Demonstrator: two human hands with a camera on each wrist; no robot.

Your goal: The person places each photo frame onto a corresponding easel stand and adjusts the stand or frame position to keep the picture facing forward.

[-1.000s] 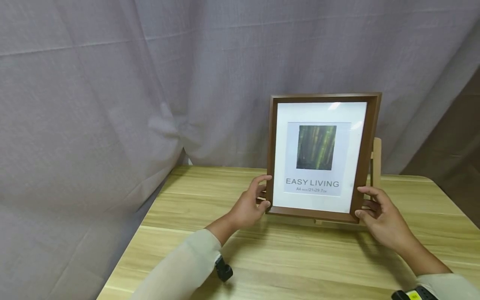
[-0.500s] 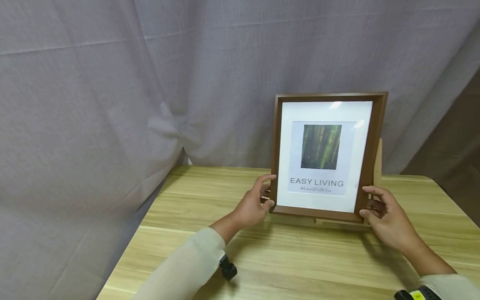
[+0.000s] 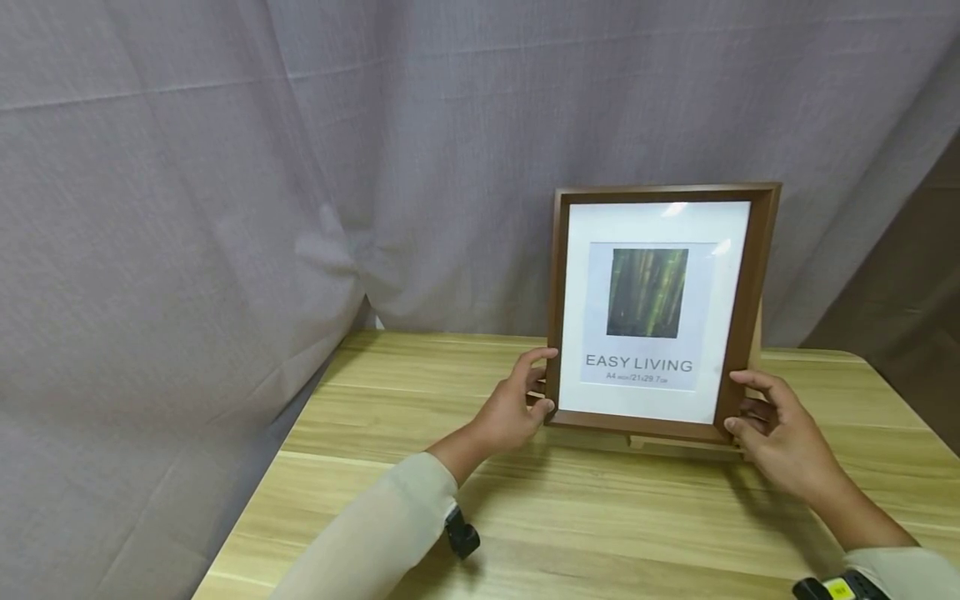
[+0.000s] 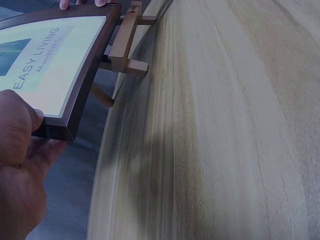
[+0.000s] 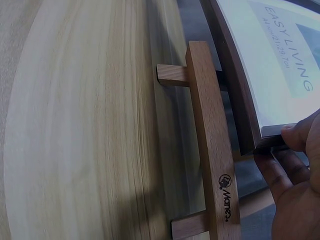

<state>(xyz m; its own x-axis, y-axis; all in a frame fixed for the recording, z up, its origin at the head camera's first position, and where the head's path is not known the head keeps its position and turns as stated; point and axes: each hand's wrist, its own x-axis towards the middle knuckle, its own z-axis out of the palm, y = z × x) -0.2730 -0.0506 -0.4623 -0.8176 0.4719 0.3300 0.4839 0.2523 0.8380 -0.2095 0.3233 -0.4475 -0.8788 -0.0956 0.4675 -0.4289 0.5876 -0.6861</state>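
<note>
Picture frame (image 3: 660,302) faces the head camera, long axis nearly upright.

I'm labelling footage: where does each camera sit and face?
Head: on the head, facing forward and down at the frame; left hand, right hand, sleeves show.
Left wrist: worn there, facing frame and wooden stand; left hand, right-hand fingers show.
Right wrist: worn there, facing the same; right hand shows.
Wrist views share frame and wooden stand.

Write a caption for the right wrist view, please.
Fingers of the right hand grip a corner of the brown picture frame, near the wooden easel on the wood-grain table.
</note>
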